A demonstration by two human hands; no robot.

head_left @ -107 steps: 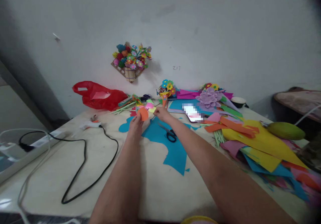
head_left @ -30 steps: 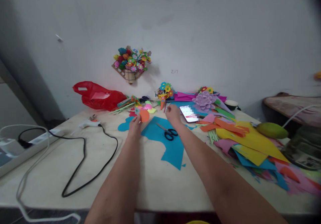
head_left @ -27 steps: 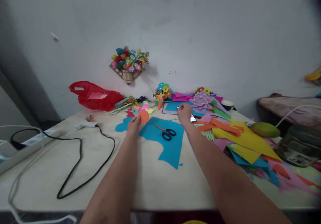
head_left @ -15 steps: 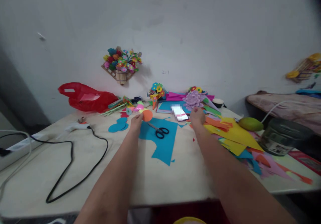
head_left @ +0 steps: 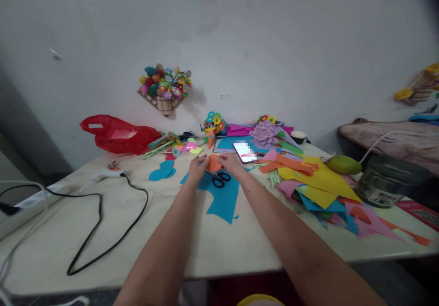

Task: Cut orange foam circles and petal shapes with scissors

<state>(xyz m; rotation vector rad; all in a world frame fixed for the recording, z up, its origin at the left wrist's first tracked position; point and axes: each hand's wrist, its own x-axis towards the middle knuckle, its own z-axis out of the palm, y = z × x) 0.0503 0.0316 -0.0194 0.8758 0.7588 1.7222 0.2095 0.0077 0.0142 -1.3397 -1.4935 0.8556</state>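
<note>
An orange circle cut-out (head_left: pixel 214 164) of craft sheet is held over the middle of the table. My left hand (head_left: pixel 199 165) pinches its left edge, and the fingers of my right hand (head_left: pixel 229 162) are closed on its right side. Just below lie black-handled scissors (head_left: pixel 221 179), their blades partly hidden by the hands and the circle. They rest on a blue sheet (head_left: pixel 224 205) with curved pieces cut from its edge. Several blue circles (head_left: pixel 163 171) are stacked to the left of my left hand. A phone with a lit screen (head_left: pixel 244 152) lies beyond my right hand.
Coloured scraps (head_left: pixel 318 182) spread over the right side, near a mango (head_left: pixel 344 164) and a dark-lidded jar (head_left: pixel 384 187). At left are a white glue gun (head_left: pixel 108 173), its black cord (head_left: pixel 99 223) and a power strip (head_left: pixel 27 203). A red bag (head_left: pixel 123 134) and a purple flower (head_left: pixel 264 134) stand behind.
My right hand has come left from beside the phone and purple flower to the orange circle. My left hand has moved slightly right with the circle, which now looks tilted or bent.
</note>
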